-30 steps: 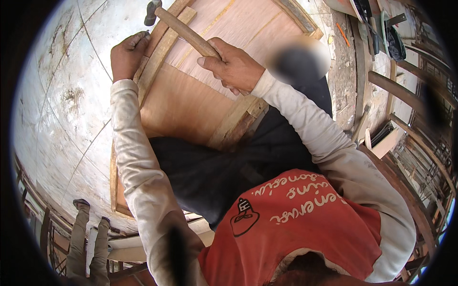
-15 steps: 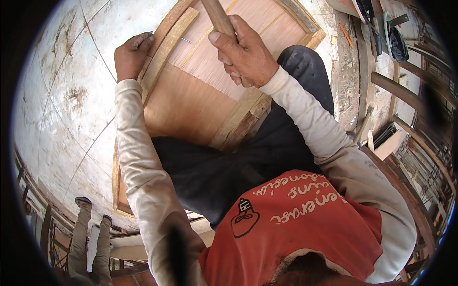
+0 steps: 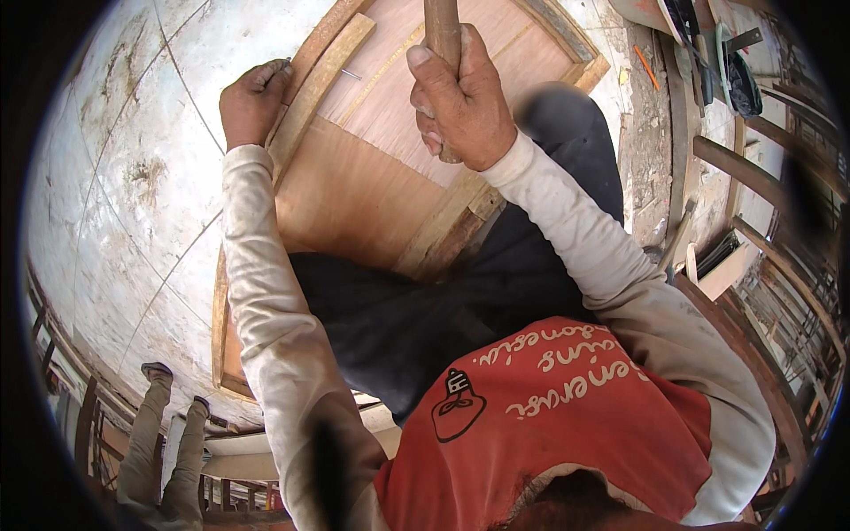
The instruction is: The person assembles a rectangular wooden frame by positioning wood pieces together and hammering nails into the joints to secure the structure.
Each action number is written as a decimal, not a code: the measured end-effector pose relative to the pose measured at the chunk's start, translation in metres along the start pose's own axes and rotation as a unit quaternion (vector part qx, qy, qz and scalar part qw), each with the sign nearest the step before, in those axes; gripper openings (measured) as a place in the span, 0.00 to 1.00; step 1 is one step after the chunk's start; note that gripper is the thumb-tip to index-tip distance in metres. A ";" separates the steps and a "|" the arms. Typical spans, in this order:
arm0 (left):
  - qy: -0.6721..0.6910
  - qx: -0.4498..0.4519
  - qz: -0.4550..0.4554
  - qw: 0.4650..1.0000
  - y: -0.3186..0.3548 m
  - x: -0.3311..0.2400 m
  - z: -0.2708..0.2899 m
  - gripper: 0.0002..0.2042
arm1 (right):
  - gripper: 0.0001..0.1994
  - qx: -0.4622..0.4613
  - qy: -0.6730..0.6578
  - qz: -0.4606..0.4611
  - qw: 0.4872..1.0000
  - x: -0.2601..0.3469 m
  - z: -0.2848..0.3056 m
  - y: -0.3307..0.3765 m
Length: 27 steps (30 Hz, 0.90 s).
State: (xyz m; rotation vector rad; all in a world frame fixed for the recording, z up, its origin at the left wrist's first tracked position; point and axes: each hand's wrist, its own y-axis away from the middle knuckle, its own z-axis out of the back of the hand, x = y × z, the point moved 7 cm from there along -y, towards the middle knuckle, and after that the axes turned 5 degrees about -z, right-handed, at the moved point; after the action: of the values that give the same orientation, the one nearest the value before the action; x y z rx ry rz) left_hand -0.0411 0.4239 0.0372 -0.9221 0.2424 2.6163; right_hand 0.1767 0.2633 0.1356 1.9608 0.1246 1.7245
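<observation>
A wooden door-like panel (image 3: 354, 195) with a raised timber frame lies under and before my legs. My left hand (image 3: 255, 102) is at the frame's left outer edge, thumb and forefinger pinching a small dark nail (image 3: 287, 61) against the wood. Along the inside of that edge runs a curved-looking wooden strip (image 3: 323, 84). Another thin nail (image 3: 352, 74) sticks out from the strip's inner side. My right hand (image 3: 465, 102) is wrapped round a wooden hammer handle (image 3: 442, 31), raised over the panel. The hammer's head is beyond the top of the picture.
Pale, stained floor tiles (image 3: 133, 195) spread to the left. An orange pencil-like stick (image 3: 647, 67) lies at the upper right, near tools and timber pieces (image 3: 739, 168). Another person's legs (image 3: 150, 434) stand at the lower left.
The hammer handle has turned from leaning left to nearly upright, and my right hand has shifted slightly right. My left hand keeps its pinch at the frame edge.
</observation>
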 end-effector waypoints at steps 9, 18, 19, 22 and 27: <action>-0.065 -0.010 -0.035 0.997 0.000 -0.004 -0.002 0.14 | 0.22 0.095 0.070 -0.061 0.991 -0.014 -0.010 -0.004; -0.014 -0.009 0.022 1.000 0.005 -0.003 0.001 0.11 | 0.19 0.161 0.089 -0.186 0.965 -0.051 -0.018 -0.004; 0.029 0.003 0.055 0.998 0.007 0.003 0.000 0.14 | 0.19 0.132 0.023 -0.164 0.977 -0.040 -0.012 -0.006; 0.046 -0.087 -0.015 0.995 0.032 0.005 0.011 0.26 | 0.20 0.062 -0.001 -0.144 0.988 -0.013 0.023 -0.018; -0.191 0.119 0.091 0.970 0.052 0.014 -0.019 0.50 | 0.23 0.003 0.000 -0.145 0.989 0.000 0.076 -0.026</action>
State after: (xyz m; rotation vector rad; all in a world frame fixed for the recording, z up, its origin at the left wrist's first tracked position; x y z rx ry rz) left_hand -0.0606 0.3749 0.0158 -0.3199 0.5438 2.7833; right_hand 0.2555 0.2617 0.1205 1.8428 0.3945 1.5343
